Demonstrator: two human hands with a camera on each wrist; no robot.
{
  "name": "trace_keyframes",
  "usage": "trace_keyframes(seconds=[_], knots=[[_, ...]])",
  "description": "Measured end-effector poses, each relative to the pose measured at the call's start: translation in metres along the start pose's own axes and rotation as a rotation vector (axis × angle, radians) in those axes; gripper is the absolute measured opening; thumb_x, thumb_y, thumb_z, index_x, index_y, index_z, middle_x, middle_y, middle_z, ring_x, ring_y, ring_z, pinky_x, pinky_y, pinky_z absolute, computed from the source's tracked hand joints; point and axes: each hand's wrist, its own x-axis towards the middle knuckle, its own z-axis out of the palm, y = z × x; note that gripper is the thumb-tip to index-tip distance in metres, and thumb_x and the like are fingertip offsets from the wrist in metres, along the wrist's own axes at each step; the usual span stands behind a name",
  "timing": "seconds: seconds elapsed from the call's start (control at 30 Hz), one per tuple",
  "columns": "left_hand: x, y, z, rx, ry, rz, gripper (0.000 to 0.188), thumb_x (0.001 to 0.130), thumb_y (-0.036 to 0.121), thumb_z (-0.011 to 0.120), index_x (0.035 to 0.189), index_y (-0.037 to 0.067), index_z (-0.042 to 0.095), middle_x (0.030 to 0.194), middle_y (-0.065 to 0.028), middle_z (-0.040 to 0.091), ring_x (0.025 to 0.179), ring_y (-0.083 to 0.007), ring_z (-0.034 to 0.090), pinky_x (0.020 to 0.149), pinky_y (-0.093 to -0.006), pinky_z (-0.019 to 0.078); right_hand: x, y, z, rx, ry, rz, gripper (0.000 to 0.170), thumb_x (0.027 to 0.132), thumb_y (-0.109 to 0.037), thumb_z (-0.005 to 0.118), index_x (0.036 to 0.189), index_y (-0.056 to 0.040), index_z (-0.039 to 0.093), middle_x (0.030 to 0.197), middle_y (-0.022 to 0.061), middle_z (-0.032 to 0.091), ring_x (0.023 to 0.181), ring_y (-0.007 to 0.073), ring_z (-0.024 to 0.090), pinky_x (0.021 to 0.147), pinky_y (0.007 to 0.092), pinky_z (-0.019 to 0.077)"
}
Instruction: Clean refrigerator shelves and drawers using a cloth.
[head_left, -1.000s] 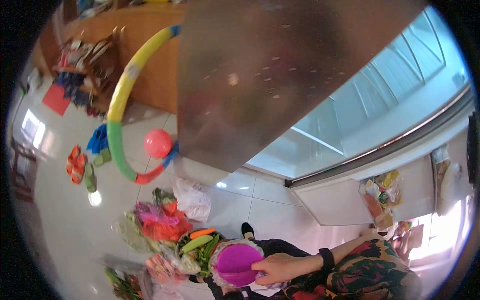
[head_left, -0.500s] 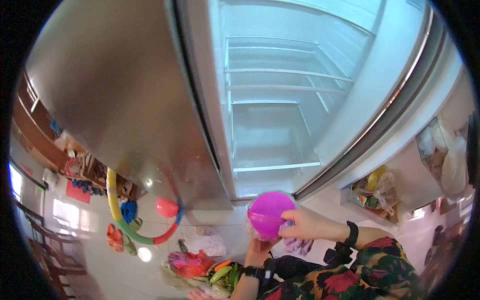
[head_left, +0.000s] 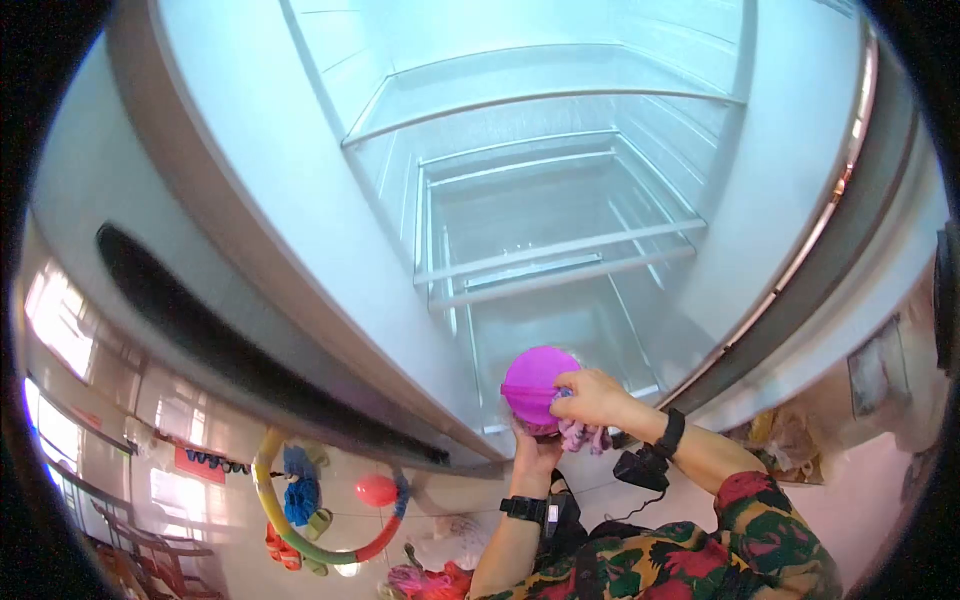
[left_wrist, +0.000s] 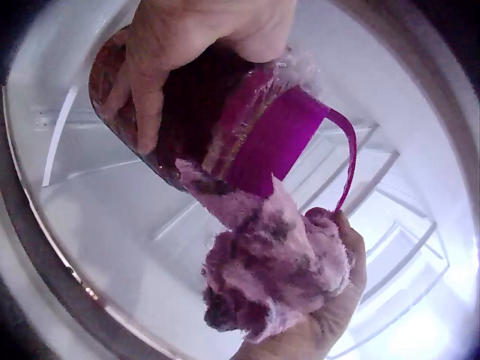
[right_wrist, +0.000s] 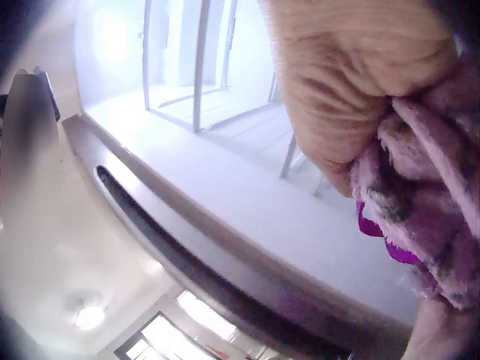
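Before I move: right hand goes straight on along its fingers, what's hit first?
Most likely the purple lid, right ahead of the right hand, which appears to hold its handle and the cloth. Depth beyond is unclear.

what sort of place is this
Most likely someone's home, perhaps near a kitchen, though the exact room is unclear. An open refrigerator fills the view, with orange slippers and a red ball beside a multicoloured hoop on the floor.

Jar [left_wrist: 196, 105] apparently before fridge shelves [head_left: 560, 252]
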Motion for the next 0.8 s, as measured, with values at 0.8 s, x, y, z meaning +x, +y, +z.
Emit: trace_keyframes(seconds=[0.8], knots=[[0.189,0.068,-0.063,-0.026,-0.117,0.271,0.051,0.086,0.048,0.037,0.119,0.008,0.038,0.113,-0.0109,0.046,0.106,-0.0256,0.045,0.091,-0.0426,0.0362,0.201,0.03,-0.002,-0.102,-0.014,-0.126,0.042,0.068,-0.033,0.055,0.101,-0.0069,0.058,0.087,0.0183,0.06,0.08,0.0322,0.058,0.072,0.038,0.0456]])
